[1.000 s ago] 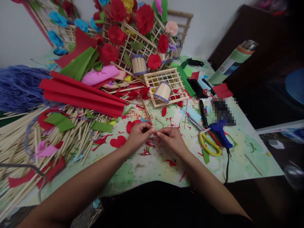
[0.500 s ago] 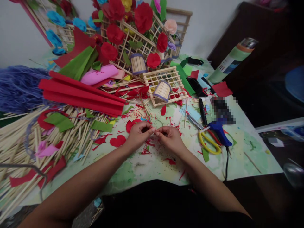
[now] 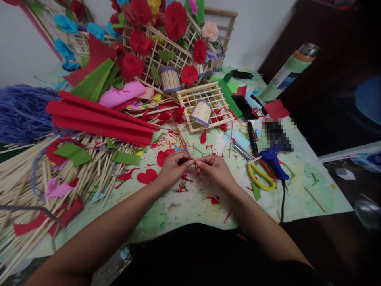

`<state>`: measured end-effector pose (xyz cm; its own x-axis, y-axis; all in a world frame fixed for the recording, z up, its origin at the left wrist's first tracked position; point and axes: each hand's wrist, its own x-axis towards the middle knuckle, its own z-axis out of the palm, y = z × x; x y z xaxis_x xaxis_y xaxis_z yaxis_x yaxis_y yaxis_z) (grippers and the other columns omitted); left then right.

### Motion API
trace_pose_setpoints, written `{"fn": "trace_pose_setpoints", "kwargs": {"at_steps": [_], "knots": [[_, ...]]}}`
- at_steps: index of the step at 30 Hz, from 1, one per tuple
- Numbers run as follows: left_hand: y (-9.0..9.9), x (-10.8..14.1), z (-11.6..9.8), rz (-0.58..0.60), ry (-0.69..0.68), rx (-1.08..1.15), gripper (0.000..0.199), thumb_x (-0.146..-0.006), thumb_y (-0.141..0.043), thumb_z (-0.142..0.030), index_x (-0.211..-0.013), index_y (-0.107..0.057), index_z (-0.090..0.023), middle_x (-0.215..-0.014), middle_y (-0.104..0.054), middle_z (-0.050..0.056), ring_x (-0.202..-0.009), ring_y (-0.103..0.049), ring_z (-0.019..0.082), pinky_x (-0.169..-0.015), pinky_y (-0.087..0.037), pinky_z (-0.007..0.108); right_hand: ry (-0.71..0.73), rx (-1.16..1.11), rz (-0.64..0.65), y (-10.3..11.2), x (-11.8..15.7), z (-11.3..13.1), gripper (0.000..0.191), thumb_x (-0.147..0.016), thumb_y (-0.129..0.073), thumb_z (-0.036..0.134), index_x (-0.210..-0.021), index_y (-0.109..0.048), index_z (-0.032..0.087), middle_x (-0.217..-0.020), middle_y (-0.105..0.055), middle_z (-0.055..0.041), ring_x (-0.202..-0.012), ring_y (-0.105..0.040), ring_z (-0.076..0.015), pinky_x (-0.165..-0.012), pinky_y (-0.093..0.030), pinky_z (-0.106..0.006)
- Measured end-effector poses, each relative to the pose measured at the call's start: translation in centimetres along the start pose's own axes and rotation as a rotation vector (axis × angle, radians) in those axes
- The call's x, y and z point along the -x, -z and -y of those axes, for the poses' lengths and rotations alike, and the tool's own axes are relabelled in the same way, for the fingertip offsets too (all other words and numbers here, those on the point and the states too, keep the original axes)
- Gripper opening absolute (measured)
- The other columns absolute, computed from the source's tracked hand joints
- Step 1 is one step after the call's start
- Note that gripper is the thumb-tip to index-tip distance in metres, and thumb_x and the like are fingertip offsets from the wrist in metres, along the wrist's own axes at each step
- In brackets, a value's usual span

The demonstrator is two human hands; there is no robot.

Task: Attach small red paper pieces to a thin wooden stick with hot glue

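Pinching a small red piece [image 3: 195, 161] between thumb and index of left hand [image 3: 175, 169] and right hand [image 3: 216, 171], fingertips nearly meeting; can't tell exact shape. Have red petals [image 3: 147, 176] at 9 o'clock, on table cover [image 3: 178, 214]. See wooden lattice [image 3: 212, 124] at 12, bearing small stick pot [image 3: 201, 113]. Find black marker [image 3: 253, 137] at 2, yellow-handled scissors [image 3: 253, 180] and blue glue gun [image 3: 275, 165] around 3. Farther out, see green bottle [image 3: 287, 75] leaning at 2; can make out dark writing on white label [image 3: 279, 78], too small to read. Spot folded red paper [image 3: 104, 121] at 10, loose sticks [image 3: 98, 174] at 9, red paper flowers [image 3: 175, 20] beyond lattice, toward 11 to 12.
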<state>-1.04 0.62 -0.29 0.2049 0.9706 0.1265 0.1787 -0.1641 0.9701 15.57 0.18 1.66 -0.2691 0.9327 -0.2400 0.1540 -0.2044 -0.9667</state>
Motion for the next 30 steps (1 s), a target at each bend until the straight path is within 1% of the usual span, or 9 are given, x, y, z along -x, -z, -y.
{"fn": "trace_pose_setpoints", "kwargs": {"at_steps": [3, 7, 11, 16, 19, 22, 30], "knots": [[-0.10, 0.04, 0.11, -0.007, -0.003, -0.029, 0.017, -0.078, -0.063, -0.032, -0.071, -0.062, -0.016, -0.073, -0.062, 0.004, -0.070, -0.056, 0.016, -0.064, -0.044, 0.028, 0.021, 0.100, -0.043, 0.08, 0.00, -0.09, 0.023, -0.074, -0.057, 0.033, -0.071, -0.070, 0.014, -0.059, -0.062, -0.0014, -0.049, -0.045, -0.0088, -0.051, -0.035, -0.023], [-0.16, 0.03, 0.40, -0.004, -0.038, -0.077, 0.018, -0.079, -0.061, -0.033, -0.073, -0.062, -0.017, -0.075, -0.062, 0.004, -0.075, -0.057, 0.017, -0.068, -0.044, 0.030, 0.069, 0.225, -0.118, 0.11, 0.10, 0.09, 0.020, -0.075, -0.057, 0.026, -0.076, -0.074, 0.015, -0.061, -0.065, -0.0021, -0.052, -0.050, -0.0102, -0.051, -0.037, -0.022], [-0.15, 0.04, 0.49, 0.013, -0.059, -0.163, 0.019, -0.081, -0.058, -0.034, -0.073, -0.060, -0.017, -0.075, -0.060, 0.004, -0.073, -0.056, 0.016, -0.066, -0.043, 0.029, 0.109, 0.338, -0.140, 0.10, 0.27, 0.43, 0.019, -0.076, -0.057, 0.021, -0.078, -0.075, 0.017, -0.060, -0.067, -0.0012, -0.053, -0.053, -0.0105, -0.052, -0.037, -0.021], [-0.08, 0.14, 0.19, 0.017, -0.050, -0.216, 0.019, -0.083, -0.057, -0.033, -0.074, -0.059, -0.016, -0.075, -0.059, 0.003, -0.071, -0.053, 0.016, -0.063, -0.042, 0.028, 0.182, 0.463, -0.178, 0.09, 0.50, 0.67, 0.016, -0.077, -0.059, 0.020, -0.076, -0.075, 0.018, -0.059, -0.068, -0.0010, -0.054, -0.056, -0.0116, -0.053, -0.038, -0.022], [-0.04, 0.16, 0.02, 0.025, -0.035, -0.197, 0.019, -0.082, -0.057, -0.033, -0.073, -0.058, -0.016, -0.074, -0.058, 0.003, -0.070, -0.053, 0.015, -0.062, -0.041, 0.028, 0.245, 0.508, -0.198, 0.07, 0.61, 0.60, 0.015, -0.078, -0.060, 0.020, -0.075, -0.075, 0.019, -0.063, -0.069, -0.0018, -0.059, -0.059, -0.0130, -0.057, -0.040, -0.023], [0.00, 0.15, -0.07, 0.030, -0.020, -0.165, 0.019, -0.081, -0.058, -0.032, -0.072, -0.058, -0.016, -0.073, -0.058, 0.003, -0.070, -0.053, 0.015, -0.062, -0.041, 0.028, 0.311, 0.557, -0.201, 0.08, 0.65, 0.43, 0.014, -0.079, -0.061, 0.021, -0.074, -0.074, 0.020, -0.064, -0.069, -0.0021, -0.060, -0.059, -0.0132, -0.058, -0.040, -0.023], [-0.04, 0.24, 0.24, 0.013, 0.009, -0.075, 0.020, -0.079, -0.060, -0.033, -0.069, -0.058, -0.015, -0.070, -0.057, 0.002, -0.065, -0.052, 0.014, -0.059, -0.041, 0.027, 0.389, 0.601, -0.178, 0.07, 0.71, 0.02, 0.015, -0.080, -0.060, 0.022, -0.071, -0.072, 0.019, -0.063, -0.067, -0.0025, -0.062, -0.059, -0.0137, -0.060, -0.040, -0.024]]}}
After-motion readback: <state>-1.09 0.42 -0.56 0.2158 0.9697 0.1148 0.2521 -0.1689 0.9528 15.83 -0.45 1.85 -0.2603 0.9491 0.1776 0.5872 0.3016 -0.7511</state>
